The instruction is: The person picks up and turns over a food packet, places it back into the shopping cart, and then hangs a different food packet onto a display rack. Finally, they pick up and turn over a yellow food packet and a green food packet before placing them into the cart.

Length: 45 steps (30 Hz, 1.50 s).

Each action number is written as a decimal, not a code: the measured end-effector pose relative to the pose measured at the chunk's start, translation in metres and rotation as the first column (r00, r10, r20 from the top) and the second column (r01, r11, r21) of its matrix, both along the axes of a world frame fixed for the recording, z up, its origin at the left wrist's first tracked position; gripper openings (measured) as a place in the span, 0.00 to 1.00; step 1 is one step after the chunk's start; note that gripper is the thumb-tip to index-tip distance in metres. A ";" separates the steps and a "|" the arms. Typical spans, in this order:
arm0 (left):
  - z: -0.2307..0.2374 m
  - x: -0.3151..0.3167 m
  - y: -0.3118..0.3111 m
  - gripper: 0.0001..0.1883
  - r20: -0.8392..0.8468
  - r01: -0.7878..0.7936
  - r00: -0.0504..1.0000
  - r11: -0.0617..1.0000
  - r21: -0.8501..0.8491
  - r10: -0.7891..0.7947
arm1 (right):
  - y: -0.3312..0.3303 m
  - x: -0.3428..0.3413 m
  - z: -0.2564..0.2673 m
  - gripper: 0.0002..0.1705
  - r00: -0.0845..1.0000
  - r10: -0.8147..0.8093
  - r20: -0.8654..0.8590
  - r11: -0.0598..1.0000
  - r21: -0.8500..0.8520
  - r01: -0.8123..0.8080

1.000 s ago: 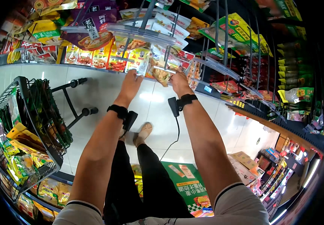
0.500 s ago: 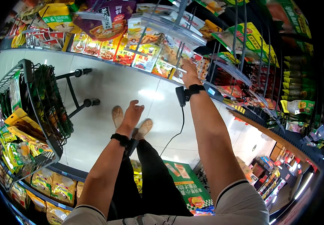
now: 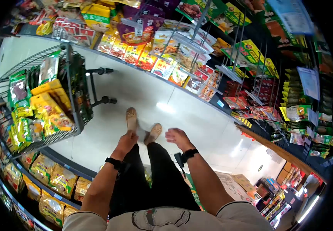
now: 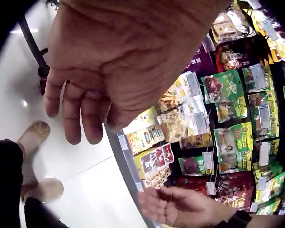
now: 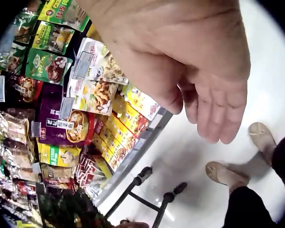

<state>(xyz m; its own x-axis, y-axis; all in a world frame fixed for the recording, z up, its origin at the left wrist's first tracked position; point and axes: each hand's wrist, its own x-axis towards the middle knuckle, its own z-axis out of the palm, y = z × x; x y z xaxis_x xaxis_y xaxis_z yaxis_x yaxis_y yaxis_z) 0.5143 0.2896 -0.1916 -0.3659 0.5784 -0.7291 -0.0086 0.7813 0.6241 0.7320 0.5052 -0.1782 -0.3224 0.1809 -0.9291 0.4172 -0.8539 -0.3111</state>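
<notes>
My left hand (image 3: 127, 141) hangs over the floor in front of my left leg, holding nothing. Its fingers are loosely bent in the left wrist view, where the palm (image 4: 109, 61) fills the top. Level with it, my right hand (image 3: 179, 138) is also bare, with fingers extended and close together in the right wrist view. Beyond both hands is a rack of hanging food packets. Among them are white packets with food pictures (image 3: 166, 42), a purple packet (image 3: 140, 30) and a low row of yellow and red seasoning sachets (image 3: 133, 54).
A wire shopping cart (image 3: 78, 96) loaded with yellow and green packets stands at the left. Behind it runs a lower shelf of bagged goods (image 3: 62, 179). Metal hooks with price tags (image 3: 309, 82) jut from the rack at right. Cardboard boxes (image 3: 243, 183) stand to my right.
Both hands have come back from the hanging packet by the hook toward my body, the left first, then the right. The view has turned, so cart and rack sit farther right.
</notes>
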 end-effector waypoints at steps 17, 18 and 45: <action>0.202 -0.054 -0.066 0.13 -0.268 -0.064 0.955 0.973 0.222 0.124 | 0.017 -0.034 0.185 0.18 0.975 0.157 -0.154 0.931 0.354 -0.094; 0.207 -0.060 -0.068 0.12 -0.244 -0.103 0.955 0.963 0.249 0.165 | 0.016 -0.042 0.199 0.18 0.971 0.179 -0.158 0.923 0.369 -0.110; 0.146 -0.379 -0.134 0.25 -0.157 -0.480 0.803 0.779 0.403 0.575 | -0.081 -0.185 0.295 0.17 0.909 0.401 -0.112 0.801 0.524 -0.288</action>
